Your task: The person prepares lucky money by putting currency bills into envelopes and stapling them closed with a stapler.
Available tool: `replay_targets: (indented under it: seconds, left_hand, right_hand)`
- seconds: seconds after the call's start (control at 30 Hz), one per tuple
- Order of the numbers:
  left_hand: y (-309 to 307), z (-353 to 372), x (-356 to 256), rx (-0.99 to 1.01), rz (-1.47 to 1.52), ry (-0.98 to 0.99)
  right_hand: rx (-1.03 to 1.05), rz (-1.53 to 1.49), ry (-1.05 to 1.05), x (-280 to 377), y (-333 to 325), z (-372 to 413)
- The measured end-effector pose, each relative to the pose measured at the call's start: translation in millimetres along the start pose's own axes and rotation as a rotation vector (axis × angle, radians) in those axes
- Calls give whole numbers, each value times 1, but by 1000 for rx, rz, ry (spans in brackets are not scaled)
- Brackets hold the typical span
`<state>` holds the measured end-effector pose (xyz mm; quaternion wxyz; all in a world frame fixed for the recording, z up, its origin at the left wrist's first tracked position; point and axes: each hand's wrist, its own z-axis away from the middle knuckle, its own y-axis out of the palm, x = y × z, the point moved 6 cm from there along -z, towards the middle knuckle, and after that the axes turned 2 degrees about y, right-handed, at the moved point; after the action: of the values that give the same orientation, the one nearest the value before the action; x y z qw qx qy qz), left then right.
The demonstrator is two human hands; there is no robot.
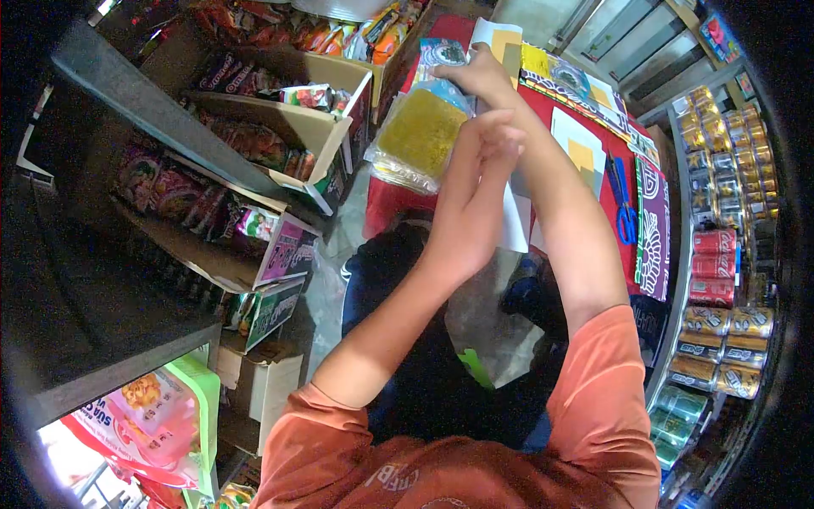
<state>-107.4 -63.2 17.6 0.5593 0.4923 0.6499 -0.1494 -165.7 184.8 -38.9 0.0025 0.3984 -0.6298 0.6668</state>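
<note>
My left hand (485, 157) is raised beside a stack of clear plastic packets with yellow contents (415, 136), its fingers loosely bent and apart, with nothing visible in them. Farther forward, my right hand (482, 75) reaches across the red-covered table (392, 208), fingers spread at the far edge of that stack. Close to its fingertips lies a printed packet with a blue and white picture (443, 53). White sheets with yellow-orange rectangles (581, 153) lie right of my right forearm. Blue-handled scissors (626, 222) rest farther right.
Open cartons of snack packs (280, 140) line the left, behind a grey metal bar (178, 119). Shelved drink cans (714, 267) stand at the right. A purple printed strip (651, 229) runs along the table's right edge. A pink bag (140, 424) hangs at lower left.
</note>
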Motion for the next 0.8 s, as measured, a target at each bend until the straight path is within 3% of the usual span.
replay_targets:
  seconds: [0.33, 0.57, 0.8]
  left_hand:
    - [2, 1, 1, 14, -52, 24]
    - [5, -1, 1, 20, -89, 34]
    - [5, 0, 7, 19, -77, -5]
  right_hand:
    - [-64, -34, 7, -9, -10, -1]
    - [-62, -291, 5, -29, -9, -18]
    - [36, -584, 4, -19, -55, 18]
